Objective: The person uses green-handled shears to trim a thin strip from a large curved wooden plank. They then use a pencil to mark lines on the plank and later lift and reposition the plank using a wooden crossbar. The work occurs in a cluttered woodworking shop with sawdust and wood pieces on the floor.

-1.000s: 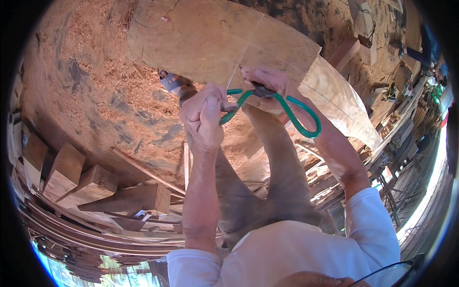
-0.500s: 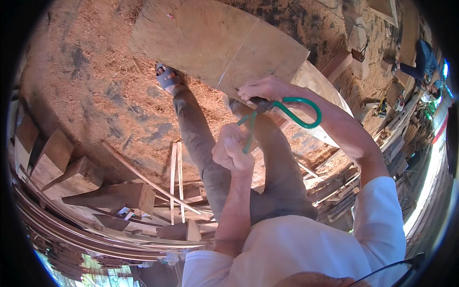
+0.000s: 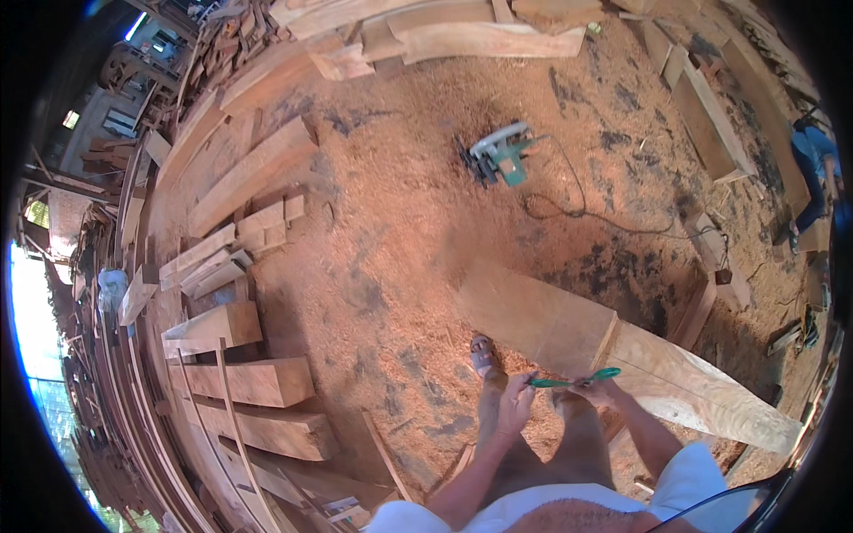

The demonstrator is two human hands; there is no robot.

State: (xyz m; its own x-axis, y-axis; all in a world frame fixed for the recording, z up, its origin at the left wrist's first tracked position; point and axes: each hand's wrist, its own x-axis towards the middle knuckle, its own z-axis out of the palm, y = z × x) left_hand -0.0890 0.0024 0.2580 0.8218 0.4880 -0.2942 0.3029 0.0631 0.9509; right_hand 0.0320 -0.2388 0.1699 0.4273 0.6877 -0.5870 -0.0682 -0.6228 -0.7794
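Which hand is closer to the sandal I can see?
Left. The left hand is just below and right of the sandal in the picture; the right hand is farther off to the right.

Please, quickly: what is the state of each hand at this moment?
Left hand: closed, holding one end of the green-handled tool.
Right hand: closed around the same tool, nearer its middle.

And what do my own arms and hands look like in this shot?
Your left hand and right hand are bare, with no gloves visible. The forearms are uncovered too, and the white sleeves are short and plain. I can't make out any markings; finer detail is too small.
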